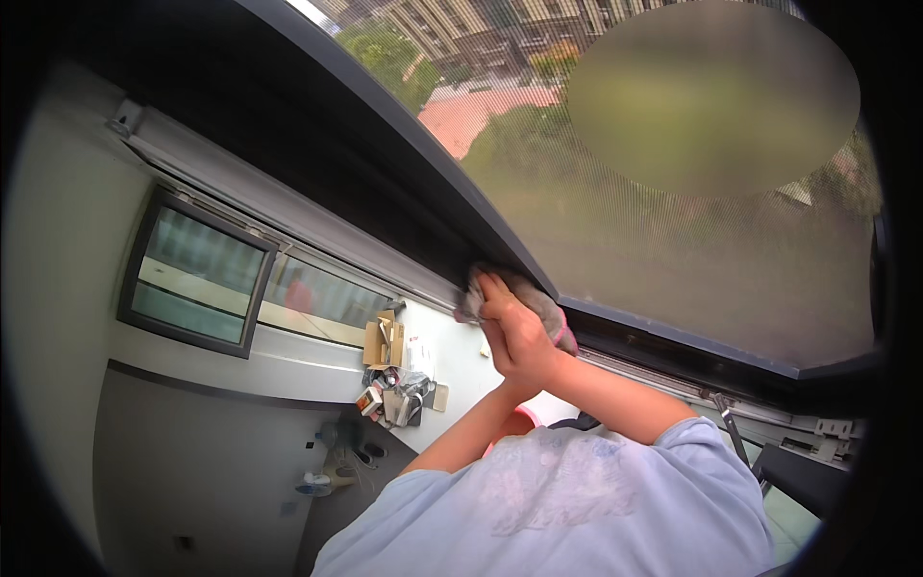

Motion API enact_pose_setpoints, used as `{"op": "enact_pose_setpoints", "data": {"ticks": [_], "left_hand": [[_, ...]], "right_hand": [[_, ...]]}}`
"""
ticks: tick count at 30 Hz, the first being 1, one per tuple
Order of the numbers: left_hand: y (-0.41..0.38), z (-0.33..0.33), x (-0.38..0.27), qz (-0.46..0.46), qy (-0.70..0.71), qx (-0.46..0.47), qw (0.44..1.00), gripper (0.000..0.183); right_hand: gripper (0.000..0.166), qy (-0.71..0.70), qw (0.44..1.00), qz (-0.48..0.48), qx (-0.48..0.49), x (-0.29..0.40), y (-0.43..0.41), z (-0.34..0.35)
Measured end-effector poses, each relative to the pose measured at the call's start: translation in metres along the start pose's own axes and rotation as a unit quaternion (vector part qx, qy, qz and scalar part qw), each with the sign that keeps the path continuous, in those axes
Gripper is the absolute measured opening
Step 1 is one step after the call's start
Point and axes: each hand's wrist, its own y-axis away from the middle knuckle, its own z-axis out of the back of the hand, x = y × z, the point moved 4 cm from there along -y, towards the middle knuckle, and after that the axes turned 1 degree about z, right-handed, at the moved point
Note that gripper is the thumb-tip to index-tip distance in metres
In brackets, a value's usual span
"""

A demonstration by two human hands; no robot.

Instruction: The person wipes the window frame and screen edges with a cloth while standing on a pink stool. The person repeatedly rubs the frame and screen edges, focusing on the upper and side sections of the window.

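Observation:
A grey cloth with pink edging [537, 297] is bunched against the dark window frame [461, 216], close to the lower corner of the screened pane [649, 274]. Both hands come together on this cloth and overlap. My right hand [530, 337] lies over it, fingers pointing up toward the frame and pressing the fabric. My left hand [497, 350] is up against the right one, partly covered by it, so its fingertips are hard to make out. Part of the cloth is hidden under the hands.
Below on a white surface [456, 346] are an open cardboard box [382, 340] and assorted small items [404, 400]. A reddish-pink container [513, 425] shows behind my left forearm. An open dark-framed window [198, 274] stands at left; a metal stay [730, 425] is at right.

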Motion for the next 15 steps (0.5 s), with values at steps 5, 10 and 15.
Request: {"op": "enact_pose_setpoints", "data": {"ticks": [5, 10, 15], "left_hand": [[0.004, -0.003, -0.006, 0.034, 0.017, 0.03, 0.999, 0.041], [0.014, -0.004, 0.007, 0.003, -0.001, 0.0, 1.0, 0.041], [0.007, -0.011, 0.012, -0.044, -0.013, -0.016, 0.999, 0.039]], "right_hand": [[0.031, -0.011, 0.992, 0.117, -0.041, 0.035, -0.098, -0.014], [0.032, 0.032, 0.998, 0.027, 0.052, 0.015, -0.045, -0.011], [0.055, 0.038, 0.998, 0.014, 0.058, -0.015, 0.02, -0.008]]}}
